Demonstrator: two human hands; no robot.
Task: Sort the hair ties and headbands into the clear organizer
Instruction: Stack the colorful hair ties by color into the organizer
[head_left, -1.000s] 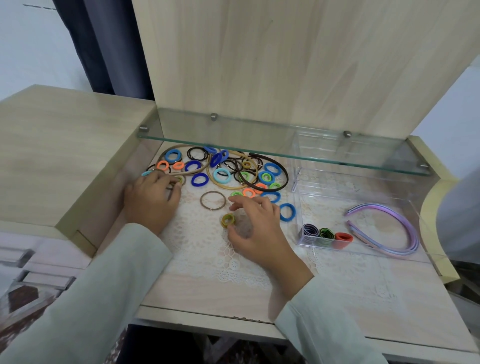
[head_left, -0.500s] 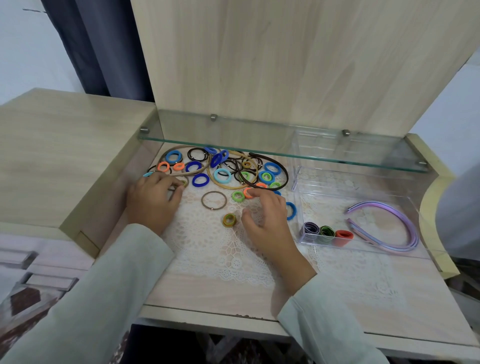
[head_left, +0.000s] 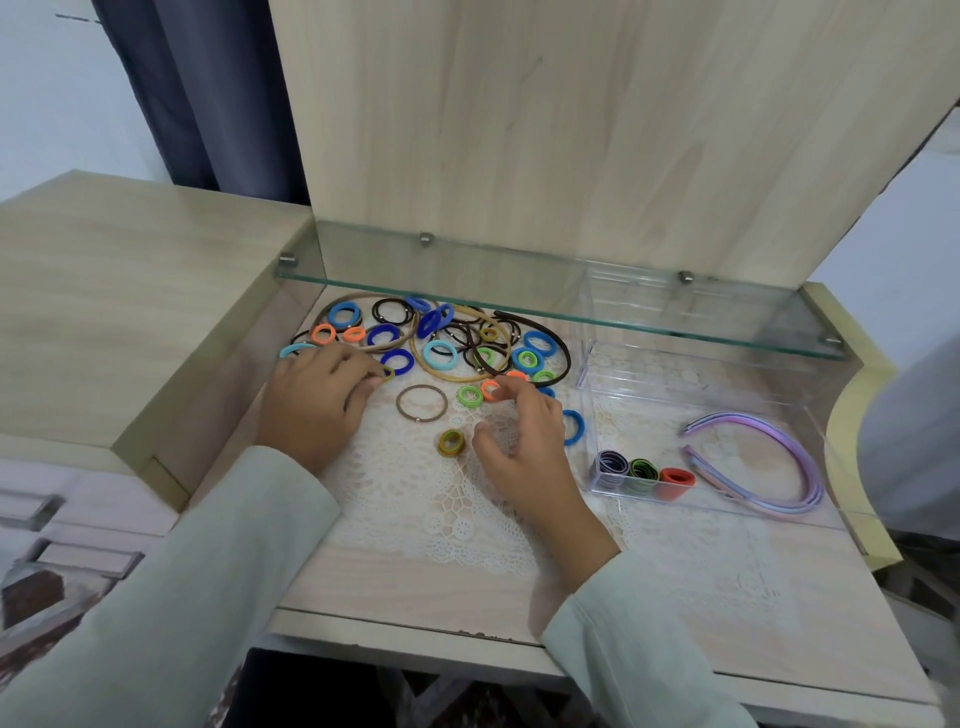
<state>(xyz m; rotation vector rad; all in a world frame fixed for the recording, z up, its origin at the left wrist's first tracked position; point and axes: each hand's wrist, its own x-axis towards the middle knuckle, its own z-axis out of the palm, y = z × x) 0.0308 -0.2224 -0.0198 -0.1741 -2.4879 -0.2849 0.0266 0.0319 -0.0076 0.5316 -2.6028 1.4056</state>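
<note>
**Stage shown: gathering loose ties for sorting.** The right hand (head_left: 524, 447) arches over the lace mat (head_left: 415, 499) with thumb and forefinger spread apart. Its fingertips (head_left: 503, 385) touch an orange hair tie (head_left: 490, 391), which is not yet pinched. The left hand (head_left: 317, 400), farthest from the clear organizer (head_left: 670, 387), has its fingers curled. It appears to pinch a small olive hair tie (head_left: 388, 372) between thumb and forefinger.

Between the hands lie a green hair tie (head_left: 470, 396) and a thin brown elastic loop (head_left: 422, 402). An olive-and-green tie (head_left: 450, 443) lies just beside the right thumb. A blue hair tie (head_left: 574, 427) lies just outside the organizer's left wall. The main pile of hair ties (head_left: 441, 343), mixed with large hoops, sits well to the organizer's left, under the glass shelf (head_left: 519, 304).

Inside the organizer, the front-left compartment holds upright stacks of purple, green and red-orange ties (head_left: 643, 475). Lilac headbands (head_left: 769, 467) lie in the large compartment to the right of the stacks.

**Judgement.** The task is far from done, since most ties are outside the organizer. The next move calls for closing the thumb onto the orange tie and lifting it free of the green one. It then goes rightward to the red-orange stack. The narrow compartment will need an edge-on insertion.

**Writing.** No brand, label or lettering can be read.
</note>
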